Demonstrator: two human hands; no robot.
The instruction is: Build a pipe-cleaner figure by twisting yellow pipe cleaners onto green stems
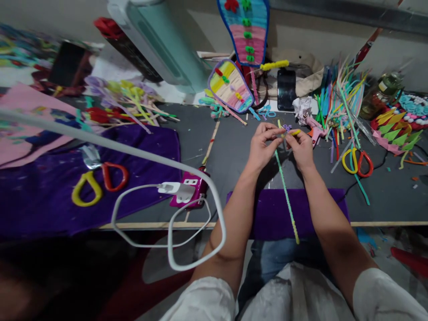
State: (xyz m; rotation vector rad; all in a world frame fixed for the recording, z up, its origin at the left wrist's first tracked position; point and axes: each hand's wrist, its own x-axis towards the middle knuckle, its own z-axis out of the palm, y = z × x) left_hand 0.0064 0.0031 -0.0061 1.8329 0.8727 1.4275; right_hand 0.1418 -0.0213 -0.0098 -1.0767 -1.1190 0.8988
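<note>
Over the dark table, my left hand (265,145) pinches a long fuzzy pipe cleaner (284,187) between thumb and fingertips. The pipe cleaner is light green, turns yellow at its lower end, and hangs down over a purple cloth. My right hand (302,149) is closed close beside the left, its fingertips on a yellow fuzzy piece (295,132). Whether this piece joins the green stem is hidden by the fingers. A small purple curled piece (286,128) shows just beyond the fingertips.
A pink glue gun (316,129) and scissors (357,162) lie to the right, near bundled pipe cleaners (344,102). A phone (286,90) and striped panels (231,87) are behind. At left, a white cable (160,158) crosses above a power strip (190,189) and scissors (87,189).
</note>
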